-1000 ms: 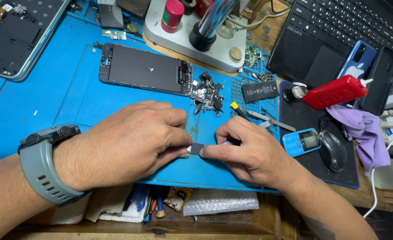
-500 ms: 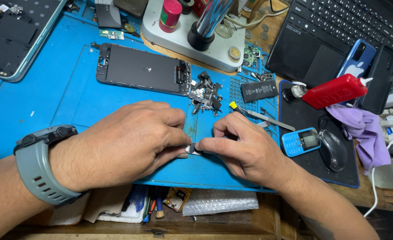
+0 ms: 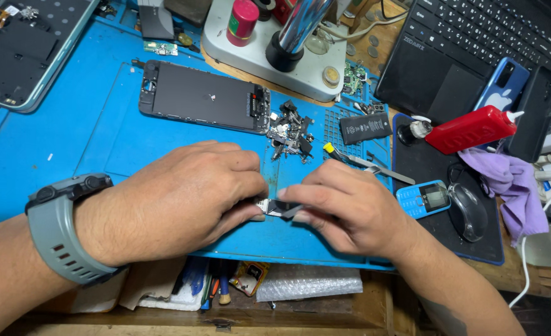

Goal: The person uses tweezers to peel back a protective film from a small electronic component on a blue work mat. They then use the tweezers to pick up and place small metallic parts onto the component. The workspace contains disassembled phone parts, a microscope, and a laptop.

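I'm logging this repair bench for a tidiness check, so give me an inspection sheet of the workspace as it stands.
Surface: blue work mat on a wooden bench.
Job's things: small flat part pinched between both hands.
Clutter: opened phone, loose metal bits, tweezers, red squeeze bottle, small blue phone, purple cloth.
Grippers: left hand and right hand both grip the part.
Cables: white cable at right.
Surroundings: laptop, mouse.

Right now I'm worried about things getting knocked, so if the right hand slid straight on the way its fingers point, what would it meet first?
The right hand points leftward, so it would almost at once meet the left hand; both already pinch the small dark part between them.
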